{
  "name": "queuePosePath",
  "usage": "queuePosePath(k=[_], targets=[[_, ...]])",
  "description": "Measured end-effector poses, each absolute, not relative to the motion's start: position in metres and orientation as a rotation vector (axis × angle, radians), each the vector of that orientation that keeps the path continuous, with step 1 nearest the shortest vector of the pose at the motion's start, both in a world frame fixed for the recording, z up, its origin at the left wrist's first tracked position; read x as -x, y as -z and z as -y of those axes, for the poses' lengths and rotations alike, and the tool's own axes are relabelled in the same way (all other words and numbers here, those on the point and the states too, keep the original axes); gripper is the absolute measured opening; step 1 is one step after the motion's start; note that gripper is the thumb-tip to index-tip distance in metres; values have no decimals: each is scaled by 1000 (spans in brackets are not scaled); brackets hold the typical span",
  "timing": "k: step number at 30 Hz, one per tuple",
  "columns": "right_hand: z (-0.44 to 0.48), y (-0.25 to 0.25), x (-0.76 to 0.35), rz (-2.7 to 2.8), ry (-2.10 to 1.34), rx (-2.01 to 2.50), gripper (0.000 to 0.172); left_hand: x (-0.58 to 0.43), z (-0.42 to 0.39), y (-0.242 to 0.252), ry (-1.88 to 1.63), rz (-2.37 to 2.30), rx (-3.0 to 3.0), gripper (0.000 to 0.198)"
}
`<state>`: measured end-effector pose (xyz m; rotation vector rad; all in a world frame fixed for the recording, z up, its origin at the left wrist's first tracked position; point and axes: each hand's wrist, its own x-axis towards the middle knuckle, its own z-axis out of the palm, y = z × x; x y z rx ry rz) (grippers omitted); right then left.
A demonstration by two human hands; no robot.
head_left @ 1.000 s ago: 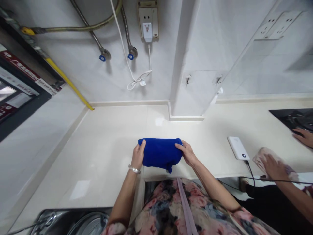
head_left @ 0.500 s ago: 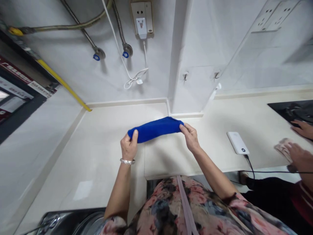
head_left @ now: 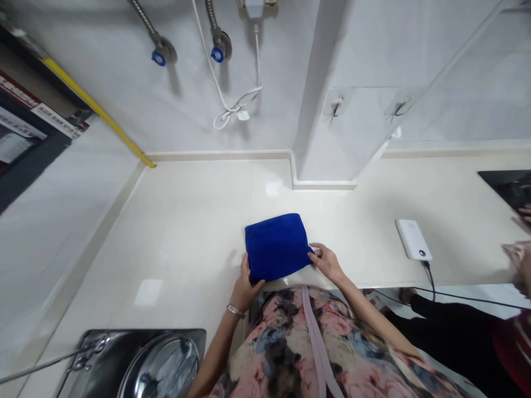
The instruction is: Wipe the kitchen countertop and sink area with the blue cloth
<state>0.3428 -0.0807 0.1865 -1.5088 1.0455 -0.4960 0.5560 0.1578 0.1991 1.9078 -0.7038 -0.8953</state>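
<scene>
A folded blue cloth [head_left: 276, 246] lies on the counter close to its front edge, right before my body. At its lower left corner, my left hand [head_left: 246, 290] grips it, with fingers along the left side and the thumb at the bottom edge. The lower right corner of the cloth is pinched between thumb and fingers of my right hand [head_left: 328, 264].
A white power bank [head_left: 414, 240] with a black cable rests on the counter [head_left: 186, 221] to the right. At lower left is a metal sink [head_left: 105, 359] holding a basin [head_left: 161, 367]. A co-worker's hand [head_left: 525, 262] with a pale cloth and a black hob [head_left: 508, 185] are at far right.
The blue cloth, held up as a narrow strip before, now lies flat as a wider rectangle nearer my body. Both hands came down and closer with it. The view tilted downward, showing more sink.
</scene>
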Motion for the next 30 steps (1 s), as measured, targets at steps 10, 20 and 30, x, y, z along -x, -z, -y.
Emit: queuePosePath(k=[10,20,30], targets=[[154,-233,-424,-1282,556,2299,65,-644,-93,-235,200,768,-2397,67],[94,-158,-469,-677,259,2868,56,-578,-34,-170,199,1702,-2362,56],[93,-160,-449,-574,98,2924,65,-571,-48,-152,233,1736,-2337,63]])
